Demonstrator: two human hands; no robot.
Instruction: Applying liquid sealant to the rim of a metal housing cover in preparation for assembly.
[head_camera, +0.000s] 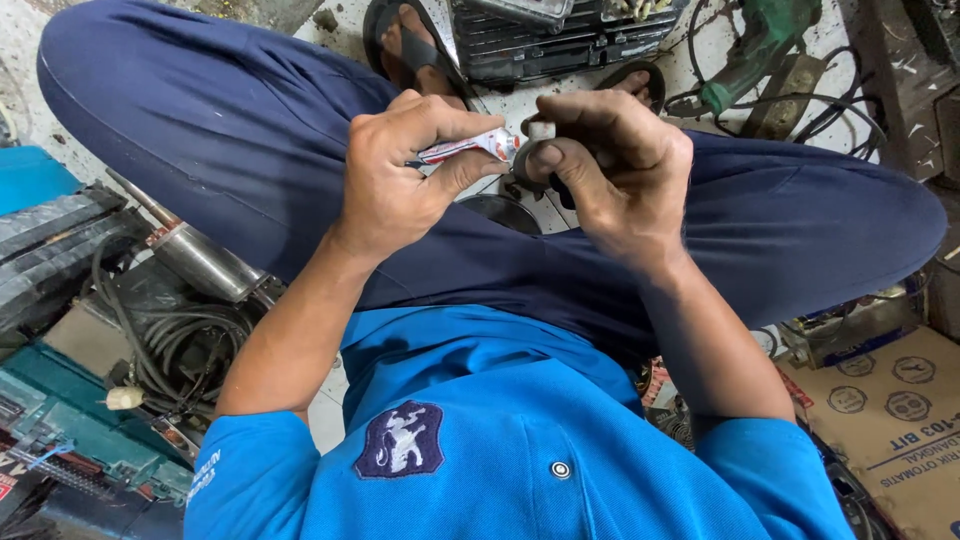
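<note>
Above our crossed legs in dark blue trousers (230, 140), we are holding both hands close together, almost touching. Our left hand (400, 170) is pinching a small white and red tube (462, 148) between the thumb and the curled fingers, with the tube lying nearly level and its tip pointing toward the other hand. Our right hand (610, 160) is closing around a small dark round part (527, 165), with the thumb pressing on its near side and a little white cap or piece (541, 129) showing just above it; we cannot tell exactly what that piece is. The tube's tip is meeting the dark part right between our hands. We are wearing a bright blue shirt (500, 440) with a dark badge on the chest. Beyond our hands, a foot in a dark sandal (410, 45) is resting on the pale, stained floor (550, 100), beside a black ribbed grille (550, 40). A green power tool (760, 50) with black cables is lying farther right. At our left, a metal pipe (195, 255) and coiled grey cables (170, 340) are sitting near a teal case (70, 430), and a cardboard box (890, 420) is lying at our right.
</note>
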